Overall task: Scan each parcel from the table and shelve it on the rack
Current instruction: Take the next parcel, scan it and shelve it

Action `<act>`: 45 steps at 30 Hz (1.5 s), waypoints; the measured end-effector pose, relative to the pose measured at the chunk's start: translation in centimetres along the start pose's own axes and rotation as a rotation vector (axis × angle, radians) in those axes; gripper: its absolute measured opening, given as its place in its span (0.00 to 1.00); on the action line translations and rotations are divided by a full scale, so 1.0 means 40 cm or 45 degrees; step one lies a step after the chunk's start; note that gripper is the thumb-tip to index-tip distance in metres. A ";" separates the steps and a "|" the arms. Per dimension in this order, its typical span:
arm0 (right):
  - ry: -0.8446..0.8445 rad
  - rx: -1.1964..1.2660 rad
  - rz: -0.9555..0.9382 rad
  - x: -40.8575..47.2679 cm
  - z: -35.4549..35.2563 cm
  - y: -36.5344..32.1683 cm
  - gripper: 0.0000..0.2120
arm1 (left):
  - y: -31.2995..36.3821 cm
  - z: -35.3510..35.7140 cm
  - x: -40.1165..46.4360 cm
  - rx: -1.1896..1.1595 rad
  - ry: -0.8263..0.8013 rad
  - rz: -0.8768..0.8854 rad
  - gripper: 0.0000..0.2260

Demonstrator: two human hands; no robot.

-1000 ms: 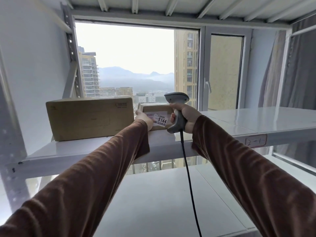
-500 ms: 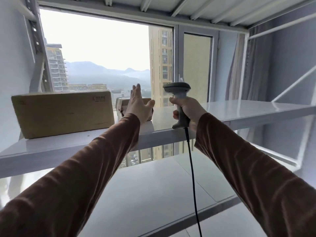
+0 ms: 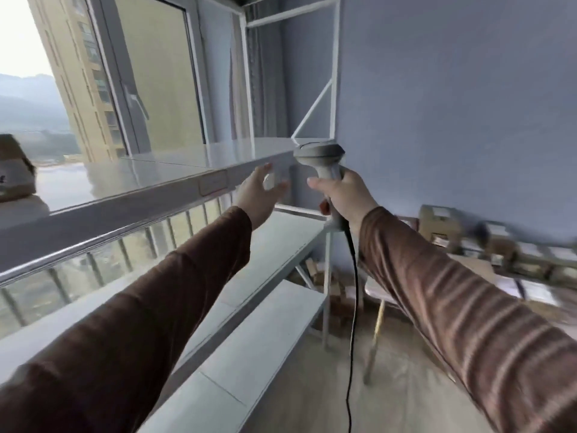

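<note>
Head view: the left hand (image 3: 260, 195) is raised in front of the rack (image 3: 175, 179) with fingers spread, holding nothing. The right hand (image 3: 345, 198) grips the scanner (image 3: 321, 157) upright by its handle. One parcel (image 3: 14, 170) sits on the shelf at far left; other parcels (image 3: 443, 226), blurred, lie low at right.

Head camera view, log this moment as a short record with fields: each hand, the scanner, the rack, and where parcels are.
left hand: open, fingers spread, holding nothing, in front of the shelf edge
right hand: grips the scanner handle
scanner: grey, upright, black cable hanging down
rack: white, one parcel at the far left of its upper shelf
waiting parcels: blurred heap low on the right
</note>
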State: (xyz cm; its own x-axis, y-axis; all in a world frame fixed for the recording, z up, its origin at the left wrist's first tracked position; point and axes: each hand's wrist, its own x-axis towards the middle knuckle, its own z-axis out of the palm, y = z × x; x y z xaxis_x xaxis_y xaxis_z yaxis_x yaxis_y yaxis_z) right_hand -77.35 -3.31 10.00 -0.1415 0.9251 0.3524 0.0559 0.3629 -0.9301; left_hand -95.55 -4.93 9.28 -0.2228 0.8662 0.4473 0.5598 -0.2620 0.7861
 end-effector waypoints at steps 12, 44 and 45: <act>0.522 -0.328 0.179 -0.023 -0.694 0.214 0.06 | 0.176 0.770 0.050 -0.277 -0.606 0.050 0.28; 0.870 -0.483 0.825 0.255 -1.821 1.047 0.07 | 0.106 2.259 0.200 -0.109 -1.261 -0.338 0.25; 0.865 -0.485 0.841 0.262 -1.835 1.069 0.07 | 0.093 2.285 0.206 -0.092 -1.275 -0.361 0.26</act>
State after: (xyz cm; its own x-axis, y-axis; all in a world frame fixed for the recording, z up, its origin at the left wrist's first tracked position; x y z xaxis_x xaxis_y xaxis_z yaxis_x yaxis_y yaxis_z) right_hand -3.90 30.11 -18.51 0.6153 0.7784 -0.1249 0.2474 -0.3410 -0.9069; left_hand -22.35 40.12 -23.08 0.4435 0.8481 -0.2900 0.5342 0.0097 0.8453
